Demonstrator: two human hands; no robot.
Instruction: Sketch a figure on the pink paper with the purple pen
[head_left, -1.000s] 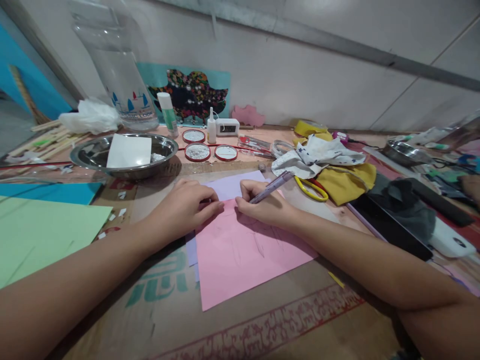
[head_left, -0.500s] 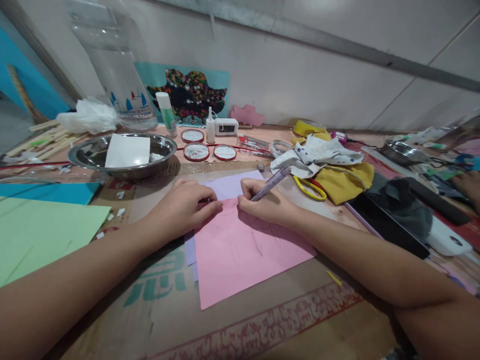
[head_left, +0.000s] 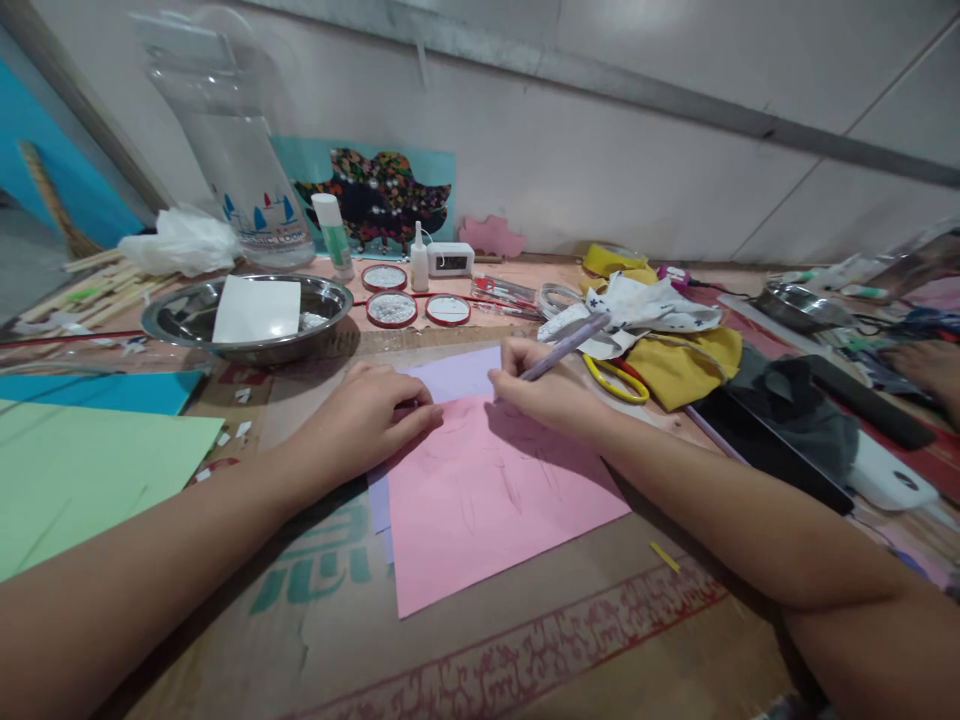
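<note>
A pink sheet of paper with faint pencil-like lines lies tilted in front of me, over light purple paper. My left hand rests at its upper left edge, thumb stretched onto the sheet and fingers loosely bent, with a gap between thumb and forefinger. In my right hand is a light purple pen, gripped between thumb and fingers and slanting up to the right. Its tip is near the upper part of the pink sheet; whether it touches I cannot tell.
A steel bowl with a white card stands behind my left hand. Beyond are a water bottle, glue stick and red-rimmed dishes. Yellow-handled scissors and cloth lie right. Another person's hand shows far right.
My right hand has shifted slightly right and up across the pink sheet, and the pen leans over lower to the right. My left hand stays at the paper's edge.
</note>
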